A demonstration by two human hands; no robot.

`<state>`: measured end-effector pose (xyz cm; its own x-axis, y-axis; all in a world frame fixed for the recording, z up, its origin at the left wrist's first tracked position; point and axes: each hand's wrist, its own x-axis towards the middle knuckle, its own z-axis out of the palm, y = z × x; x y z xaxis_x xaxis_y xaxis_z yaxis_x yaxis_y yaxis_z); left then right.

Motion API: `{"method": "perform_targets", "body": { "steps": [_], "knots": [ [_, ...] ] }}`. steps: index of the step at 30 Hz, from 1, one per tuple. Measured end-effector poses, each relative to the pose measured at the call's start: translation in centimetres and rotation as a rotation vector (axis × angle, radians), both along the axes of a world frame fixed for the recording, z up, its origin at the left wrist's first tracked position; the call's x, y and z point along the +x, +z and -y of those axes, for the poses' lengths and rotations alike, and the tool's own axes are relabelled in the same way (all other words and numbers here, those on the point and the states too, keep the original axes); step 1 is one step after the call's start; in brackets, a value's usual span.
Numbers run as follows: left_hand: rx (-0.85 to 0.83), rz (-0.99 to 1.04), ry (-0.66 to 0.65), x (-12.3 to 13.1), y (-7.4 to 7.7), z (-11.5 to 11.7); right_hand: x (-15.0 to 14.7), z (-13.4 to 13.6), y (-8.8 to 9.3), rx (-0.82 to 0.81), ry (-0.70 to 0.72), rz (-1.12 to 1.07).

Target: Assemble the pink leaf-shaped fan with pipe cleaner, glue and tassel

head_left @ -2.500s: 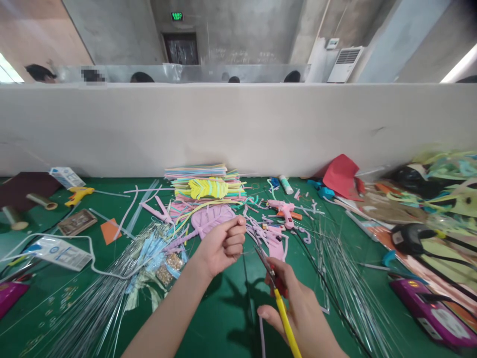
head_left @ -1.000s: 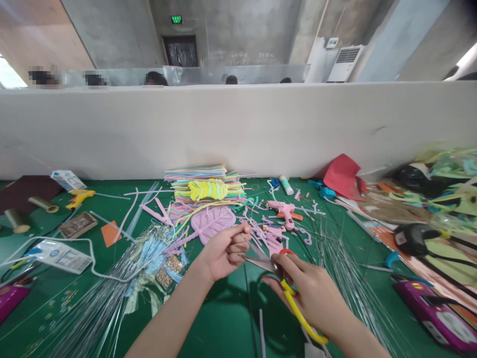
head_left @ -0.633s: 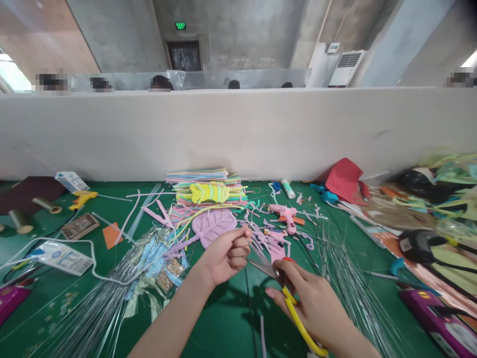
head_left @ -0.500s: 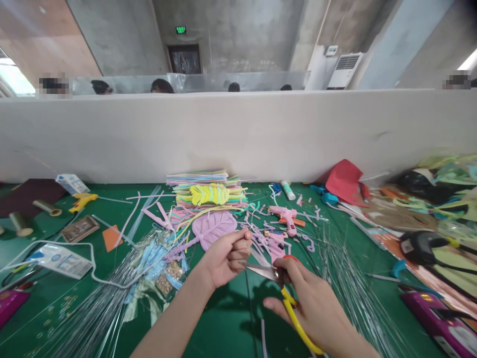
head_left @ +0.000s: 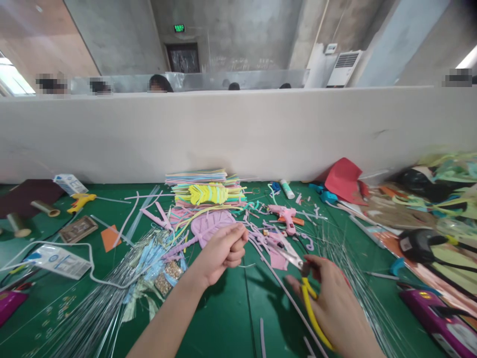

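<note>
My left hand (head_left: pixel 227 251) is closed near the middle, its fingers curled together; whatever it holds is hidden or too small to name. My right hand (head_left: pixel 328 293) grips scissors (head_left: pixel 306 283) with yellow and red handles, blades pointing up and left over a pink piece. A long thin lilac strip (head_left: pixel 288 296) runs beneath the scissors toward the lower right. Just behind my left hand lies a lilac leaf shape (head_left: pixel 208 226) with veins and a twisted stem.
Bundled pastel stems (head_left: pixel 203 176) lie at the back, near a pink glue gun (head_left: pixel 286 216). Metal wires (head_left: pixel 93 298) spread at both sides. On the far left is a yellow glue gun (head_left: pixel 81 201); a purple device (head_left: pixel 436 318) sits at right. A white partition (head_left: pixel 223 134) stands behind.
My right hand and the scissors have moved right, away from my left hand. My left hand has shifted slightly left and stays closed. The long lilac strip now shows more fully.
</note>
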<state>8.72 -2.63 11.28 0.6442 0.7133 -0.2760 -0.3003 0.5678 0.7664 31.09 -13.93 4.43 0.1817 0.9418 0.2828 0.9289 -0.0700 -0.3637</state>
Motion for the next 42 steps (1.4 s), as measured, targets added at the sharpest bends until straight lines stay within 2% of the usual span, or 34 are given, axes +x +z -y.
{"method": "perform_targets", "body": {
  "steps": [2, 4, 7, 9, 12, 15, 17, 18, 20, 25, 27, 30, 33, 37, 39, 42],
  "knots": [
    [0.17, -0.112, -0.014, 0.0, 0.5, 0.5, 1.2, -0.1, -0.8, -0.114, -0.148, 0.026],
    [0.261, -0.17, -0.043, 0.1, 0.9, 0.8, 2.3, -0.3, -1.7, -0.203, -0.208, 0.073],
    [0.284, -0.169, -0.071, 0.1, 1.2, 0.9, 3.7, -0.6, -2.8, -0.275, -0.197, 0.167],
    [0.274, -0.14, -0.068, 0.1, 1.2, 0.9, 4.2, -0.8, -2.4, -0.349, -0.174, 0.203],
    [0.227, -0.08, -0.087, -0.1, 1.0, 0.7, 3.7, -1.4, 0.8, -0.42, -0.171, 0.095],
    [0.163, -0.029, -0.16, -0.3, 0.7, 0.5, 1.8, -2.6, 5.8, -0.199, -0.044, -0.242],
    [0.133, -0.007, -0.215, -0.4, 0.5, 0.5, 0.2, -3.6, 8.6, -0.013, 0.069, -0.468],
    [0.124, -0.006, -0.234, -0.4, 0.5, 0.5, -0.5, -4.2, 9.5, 0.07, 0.11, -0.535],
    [0.131, -0.037, -0.248, -0.3, 0.5, 0.6, -1.8, -5.4, 10.3, 0.168, 0.154, -0.528],
    [0.2, -0.159, -0.174, -0.2, 0.5, 0.5, -2.9, -7.4, 9.3, 0.331, 0.218, -0.263],
    [0.179, -0.148, -0.168, -0.2, 0.4, 0.4, -2.8, -7.8, 8.8, 0.319, 0.206, -0.209],
    [0.108, -0.115, -0.167, 0.0, 0.0, 0.1, -2.8, -8.5, 8.5, 0.254, 0.162, -0.242],
    [0.088, -0.128, -0.089, 0.5, -0.7, -0.2, -2.9, -9.6, 7.9, 0.193, 0.129, -0.303],
    [0.387, -0.438, 0.005, 0.7, -1.9, -1.0, -3.0, -11.6, 6.3, 0.006, 0.139, -0.321],
    [0.535, -0.618, 0.007, 0.4, -2.5, -1.6, -3.2, -12.3, 5.4, -0.071, 0.172, -0.334],
    [0.645, -0.779, -0.029, -0.3, -3.0, -2.0, -3.8, -12.8, 4.5, -0.131, 0.24, -0.373]
  ]
}}
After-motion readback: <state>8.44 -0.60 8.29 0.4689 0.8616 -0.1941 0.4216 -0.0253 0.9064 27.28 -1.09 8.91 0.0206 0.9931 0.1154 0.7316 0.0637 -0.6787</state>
